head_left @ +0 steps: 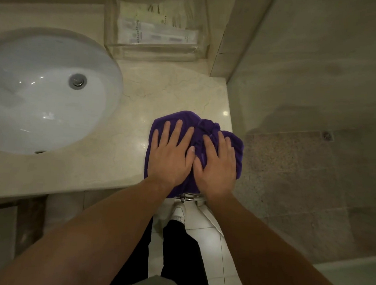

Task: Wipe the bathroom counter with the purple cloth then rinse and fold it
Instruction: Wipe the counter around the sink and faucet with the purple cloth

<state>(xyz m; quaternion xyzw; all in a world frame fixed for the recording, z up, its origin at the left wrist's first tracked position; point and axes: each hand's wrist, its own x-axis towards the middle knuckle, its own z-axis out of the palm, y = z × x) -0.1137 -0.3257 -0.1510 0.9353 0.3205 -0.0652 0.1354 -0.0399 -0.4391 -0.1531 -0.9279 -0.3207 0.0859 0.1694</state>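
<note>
Both hands, the left hand (pixel 170 153) and right hand (pixel 217 164), are pressing flat, fingers spread, gripping nothing, on the purple cloth (pixel 184 120) bunched directly beneath them at the tabletop's (pixel 106 159) right front corner.

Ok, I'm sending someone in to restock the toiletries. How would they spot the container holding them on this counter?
Start at the white oval sink set into the marble counter. Just past the sink's far right edge, against the back corner by the wall, stands a clear plastic tray holding flat white wrapped packets. It is the only see-through thing there, far from the purple cloth at the front edge.
</note>
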